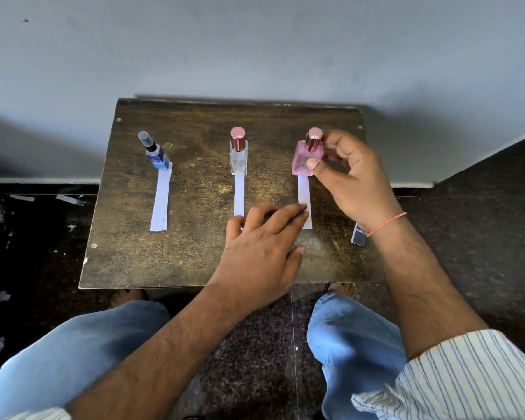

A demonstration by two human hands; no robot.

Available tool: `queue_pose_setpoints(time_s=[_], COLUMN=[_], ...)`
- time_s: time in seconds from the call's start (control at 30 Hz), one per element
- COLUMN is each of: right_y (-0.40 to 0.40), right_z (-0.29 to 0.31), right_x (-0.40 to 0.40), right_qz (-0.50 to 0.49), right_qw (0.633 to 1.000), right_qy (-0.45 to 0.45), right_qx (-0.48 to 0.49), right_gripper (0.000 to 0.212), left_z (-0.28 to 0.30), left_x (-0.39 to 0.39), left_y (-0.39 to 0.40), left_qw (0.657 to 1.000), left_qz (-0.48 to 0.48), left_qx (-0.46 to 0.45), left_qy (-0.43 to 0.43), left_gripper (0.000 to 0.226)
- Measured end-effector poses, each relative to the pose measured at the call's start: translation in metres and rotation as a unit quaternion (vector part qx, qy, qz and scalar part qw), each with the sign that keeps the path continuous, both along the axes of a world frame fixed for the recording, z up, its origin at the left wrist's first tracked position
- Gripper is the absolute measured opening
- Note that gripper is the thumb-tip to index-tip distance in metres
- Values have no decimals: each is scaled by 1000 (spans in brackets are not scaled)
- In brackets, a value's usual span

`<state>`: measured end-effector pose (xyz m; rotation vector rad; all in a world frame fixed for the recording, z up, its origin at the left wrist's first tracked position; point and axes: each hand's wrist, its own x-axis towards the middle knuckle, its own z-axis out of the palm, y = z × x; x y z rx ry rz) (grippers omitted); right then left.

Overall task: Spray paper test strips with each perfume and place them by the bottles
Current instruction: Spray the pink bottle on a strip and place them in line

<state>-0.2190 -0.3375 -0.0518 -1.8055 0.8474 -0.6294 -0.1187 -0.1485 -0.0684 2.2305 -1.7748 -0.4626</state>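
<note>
Scuffed dark wooden desk (194, 237) stands against a grey wall (255, 40) on speckled black floor (37, 253) littered with paper scraps. Three bottles each head a paper strip. Right hand (352, 180) pinches the pink bottle (304, 160); left hand (264, 253), fingers straight, presses its strip (303, 192).

Right hand (350, 180) on pink bottle (305, 160), left hand (264, 247) fingertips on its strip (303, 192).

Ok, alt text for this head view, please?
A person's right hand grips a pink perfume bottle while the left hand presses the paper strip before it. A clear bottle and blue bottle also stand on the wooden table.
</note>
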Motion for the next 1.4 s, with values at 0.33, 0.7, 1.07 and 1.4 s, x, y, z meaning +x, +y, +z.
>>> queue_pose_setpoints(time_s=[0.33, 0.7, 1.07, 1.4], right_y=[-5, -5, -13, -21], right_z=[-9, -12, -2, -1], right_x=[-3, -3, -40, -92], right_qz=[9, 20, -99, -147], right_qw=[999, 999, 985, 944], right_qy=[34, 39, 70, 290], right_qx=[-13, -10, -121, -60], right_gripper=[37, 47, 41, 65], left_z=[-1, 2, 2, 4], left_x=[-2, -3, 10, 18], left_y=[0, -1, 7, 14], left_qw=[1000, 1000, 998, 997], left_qz=[0, 0, -1, -10], left_qx=[11, 19, -37, -52], left_qy=[8, 17, 55, 60], left_gripper=[63, 63, 49, 49])
